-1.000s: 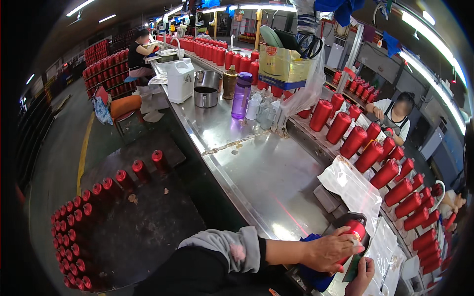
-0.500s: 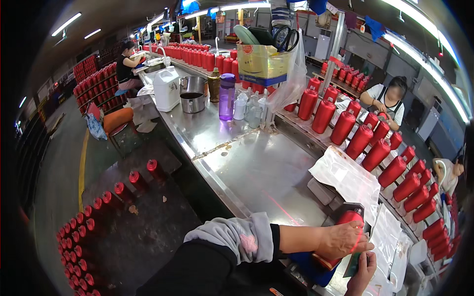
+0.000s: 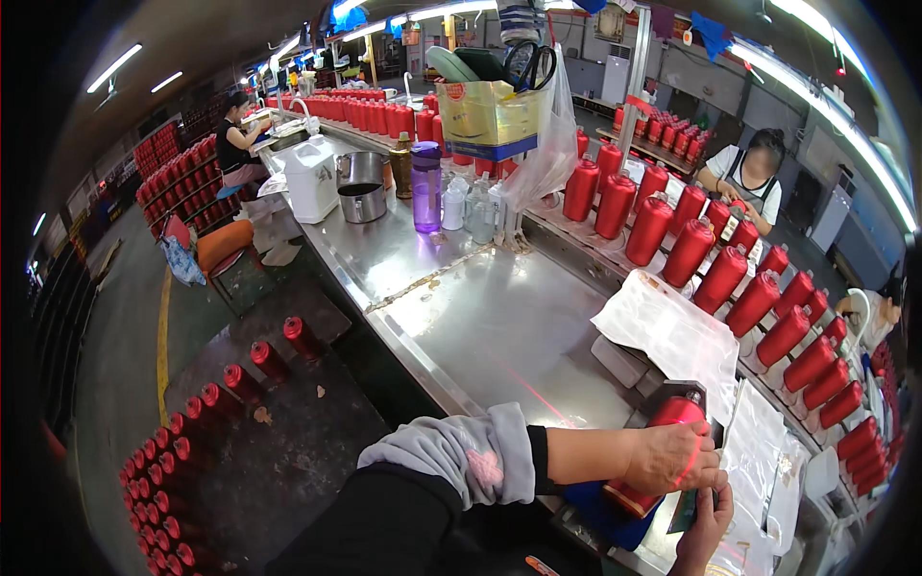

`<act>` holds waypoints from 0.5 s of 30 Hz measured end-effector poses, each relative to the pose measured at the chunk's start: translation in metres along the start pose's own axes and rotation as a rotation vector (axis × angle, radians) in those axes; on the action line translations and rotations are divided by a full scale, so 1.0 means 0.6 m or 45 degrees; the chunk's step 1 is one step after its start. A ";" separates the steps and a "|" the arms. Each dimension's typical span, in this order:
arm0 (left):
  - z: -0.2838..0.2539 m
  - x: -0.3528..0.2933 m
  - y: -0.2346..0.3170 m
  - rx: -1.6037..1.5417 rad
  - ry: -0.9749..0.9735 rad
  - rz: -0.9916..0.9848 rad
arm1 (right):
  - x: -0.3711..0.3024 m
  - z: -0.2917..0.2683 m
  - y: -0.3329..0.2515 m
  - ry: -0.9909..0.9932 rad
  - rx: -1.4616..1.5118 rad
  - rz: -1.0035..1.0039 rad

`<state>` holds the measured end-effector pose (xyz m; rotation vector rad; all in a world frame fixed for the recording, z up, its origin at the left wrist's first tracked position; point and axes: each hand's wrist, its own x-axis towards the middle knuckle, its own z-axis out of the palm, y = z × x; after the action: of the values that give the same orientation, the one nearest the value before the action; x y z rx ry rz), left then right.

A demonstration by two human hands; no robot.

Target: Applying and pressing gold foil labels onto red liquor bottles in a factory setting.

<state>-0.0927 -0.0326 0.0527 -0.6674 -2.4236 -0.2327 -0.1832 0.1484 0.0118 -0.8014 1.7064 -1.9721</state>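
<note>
A red bottle [image 3: 679, 411] lies tilted on the bench at the lower right, its neck end against a dark bracket [image 3: 663, 390]. Over its side my left hand [image 3: 667, 459] is wrapped, the fingers curled toward the far edge. Close below those fingertips, my right hand [image 3: 709, 526] is closed in a pinch; what it holds, if anything, is too small to make out. A dark green flat piece [image 3: 683, 512] shows between the right hand and the bottle. Blue material [image 3: 600, 511] lies under the bottle. A thin red light line crosses the bench and my left hand.
White plastic sheets [image 3: 663, 322] cover the bench's right side. Red bottles [image 3: 689, 252] line the shelf beyond; others [image 3: 243, 383] stand on a dark surface at left. A purple bottle [image 3: 426, 192], steel pots [image 3: 362, 204] and white jug [image 3: 312, 182] stand farther back. Co-workers sit beyond.
The view has shifted slightly. My left hand stays on the red bottle, and my right fingertips have come up closer to the left fingers.
</note>
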 end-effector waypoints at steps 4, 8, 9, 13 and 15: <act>0.002 0.001 0.002 0.001 0.011 -0.044 | 0.000 -0.003 -0.004 -0.012 -0.038 0.029; -0.005 0.002 0.000 0.016 -0.004 -0.046 | 0.001 0.000 -0.001 0.014 -0.018 0.047; -0.009 0.002 0.000 0.007 -0.010 -0.043 | 0.001 0.001 0.000 0.012 -0.011 0.044; -0.010 0.002 -0.003 0.039 -0.011 -0.051 | 0.006 0.005 0.004 0.033 -0.033 0.045; -0.008 0.003 -0.004 0.077 0.011 -0.036 | 0.008 0.005 0.004 0.004 0.001 0.064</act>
<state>-0.0928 -0.0353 0.0574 -0.6044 -2.4232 -0.1722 -0.1849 0.1431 0.0106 -0.7482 1.7106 -1.9421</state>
